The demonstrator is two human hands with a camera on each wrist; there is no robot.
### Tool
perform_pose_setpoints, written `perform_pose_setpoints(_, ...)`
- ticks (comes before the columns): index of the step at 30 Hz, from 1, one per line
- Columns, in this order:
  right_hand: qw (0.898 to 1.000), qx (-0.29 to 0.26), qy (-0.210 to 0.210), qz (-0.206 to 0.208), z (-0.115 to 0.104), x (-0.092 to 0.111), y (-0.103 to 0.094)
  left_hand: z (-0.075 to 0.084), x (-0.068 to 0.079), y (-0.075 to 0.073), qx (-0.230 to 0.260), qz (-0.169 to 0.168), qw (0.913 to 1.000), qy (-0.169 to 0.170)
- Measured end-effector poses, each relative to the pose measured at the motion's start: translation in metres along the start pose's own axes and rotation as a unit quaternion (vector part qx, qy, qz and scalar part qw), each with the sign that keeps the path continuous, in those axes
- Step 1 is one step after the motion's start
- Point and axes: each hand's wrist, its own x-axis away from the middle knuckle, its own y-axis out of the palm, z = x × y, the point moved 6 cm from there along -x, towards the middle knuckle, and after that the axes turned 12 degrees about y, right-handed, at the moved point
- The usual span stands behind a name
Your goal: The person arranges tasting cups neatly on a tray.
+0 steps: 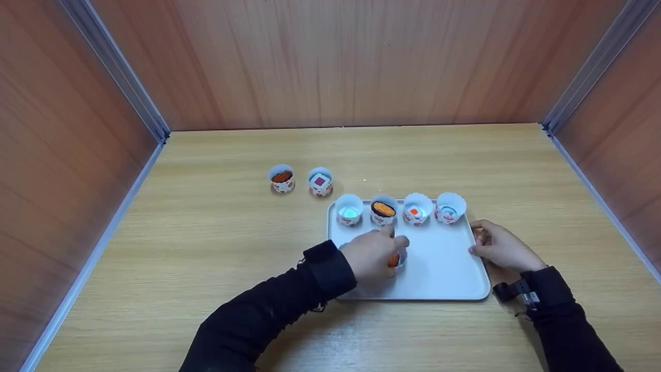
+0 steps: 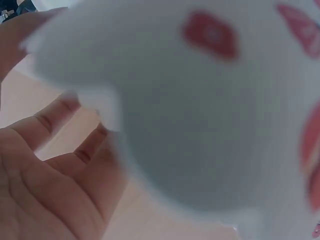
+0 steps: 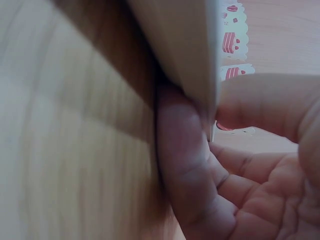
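My left hand (image 1: pixel 373 254) reaches over the white tray (image 1: pixel 444 271) and grips a small paper baking cup (image 1: pixel 403 257) with an orange-brown piece inside, partly hidden by the fingers. In the left wrist view a white paper cup (image 2: pixel 170 115) with red prints fills much of the picture, close and blurred. My right hand (image 1: pixel 503 245) holds the tray's right edge. The right wrist view shows a finger (image 3: pixel 182 135) under the tray rim (image 3: pixel 192 45) and the thumb above it. Along the tray's far side stand paper cups with a green piece (image 1: pixel 349 212), an orange-topped piece (image 1: pixel 383 208), and others.
Beyond the tray's far left corner, two more printed paper cups stand on the wooden table (image 1: pixel 206 232): one with a red-brown topping (image 1: pixel 282 177), one with a white and dark-red square piece (image 1: pixel 320 181). Wood panels (image 1: pixel 356 62) enclose the back and both sides.
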Motion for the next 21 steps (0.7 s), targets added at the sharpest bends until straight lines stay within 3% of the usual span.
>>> perform_pose_setpoints(4, 1.0, -0.006, -0.005, -0.006, 0.0, 0.0, 0.001, 0.001, 0.005, -0.009, -0.011, 0.039, 0.9991, 0.015)
perform_pose_setpoints(7, 1.0, -0.007, -0.009, -0.008, 0.0, -0.001, 0.001, -0.001, 0.014, -0.026, -0.006, 0.088, 0.9959, 0.02)
perform_pose_setpoints(10, 1.0, -0.003, -0.005, -0.005, 0.0, 0.0, 0.0, -0.009, 0.023, -0.044, 0.013, 0.126, 0.9919, 0.004)
perform_pose_setpoints(15, 1.0, -0.007, 0.002, -0.004, 0.0, 0.001, -0.002, -0.04, 0.04, -0.07, 0.022, 0.2, 0.9788, -0.036)
perform_pose_setpoints(21, 1.0, -0.004, 0.005, -0.004, 0.001, 0.0, -0.002, -0.091, 0.06, -0.09, 0.017, 0.277, 0.9573, -0.08)
